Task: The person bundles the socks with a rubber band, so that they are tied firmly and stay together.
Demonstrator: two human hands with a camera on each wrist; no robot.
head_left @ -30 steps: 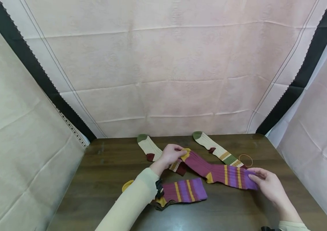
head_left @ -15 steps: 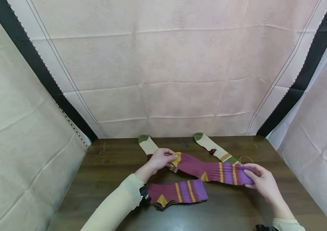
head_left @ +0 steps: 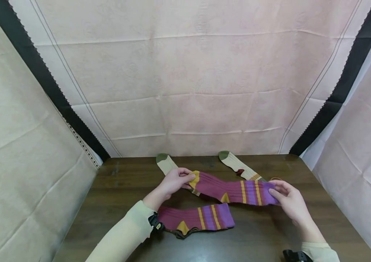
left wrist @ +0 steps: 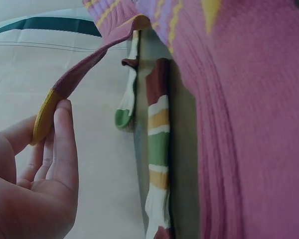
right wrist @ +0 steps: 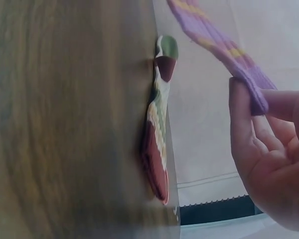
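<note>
A magenta sock (head_left: 232, 191) with a yellow toe and heel and a purple, yellow-striped cuff is stretched between both hands above the table. My left hand (head_left: 174, 182) pinches its yellow toe between thumb and fingers, as the left wrist view also shows at the toe (left wrist: 46, 113). At the other end my right hand (head_left: 290, 202) pinches the purple cuff (right wrist: 251, 87). A matching sock (head_left: 188, 217) lies flat on the table nearer to me, its toe end hidden by the left wrist. Dark fabric edges show beneath it.
Behind the held sock lie two cream socks with green toes, one at left (head_left: 166, 163) and one at right (head_left: 236, 163), both partly covered. A thin yellowish loop (head_left: 275, 178) peeks out above the right hand. Pale cloth (head_left: 202, 91) hangs beyond the brown table (head_left: 123, 203).
Both hands have moved left with the magenta sock between them, and its cuff has risen slightly in the head view. More of the sock on the table shows beside the left wrist.
</note>
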